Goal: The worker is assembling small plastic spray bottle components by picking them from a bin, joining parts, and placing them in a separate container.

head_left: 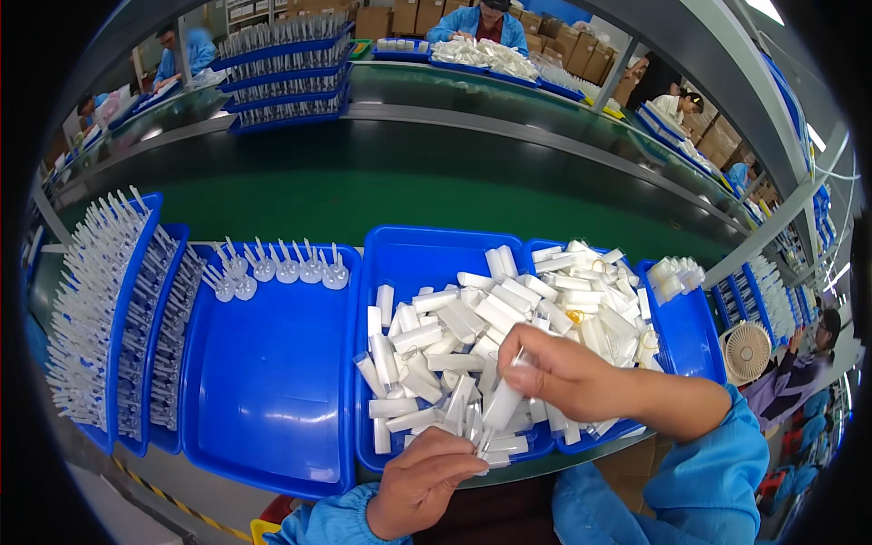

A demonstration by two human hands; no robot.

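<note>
Over the front edge of a blue tray (445,238) heaped with white rectangular pieces (436,331), my two hands meet. My right hand (568,368) is closed around a white rectangular piece (502,406), tilted with its lower end toward my left hand. Pinched in the fingers of my left hand (422,481) is a small clear plastic part (473,427), partly hidden by those fingers. The two pieces touch or nearly touch; I cannot tell whether they are joined. In the blue tray on the left (263,381), several clear round-based parts with upright stems (287,270) line the far edge.
Stacked blue trays of stemmed parts (95,318) stand at far left. Another heap of white pieces (581,272) lies to the right, beside a blue tray (688,336) and a small fan (747,352). Beyond runs a green conveyor (436,173); a person (481,27) works across it.
</note>
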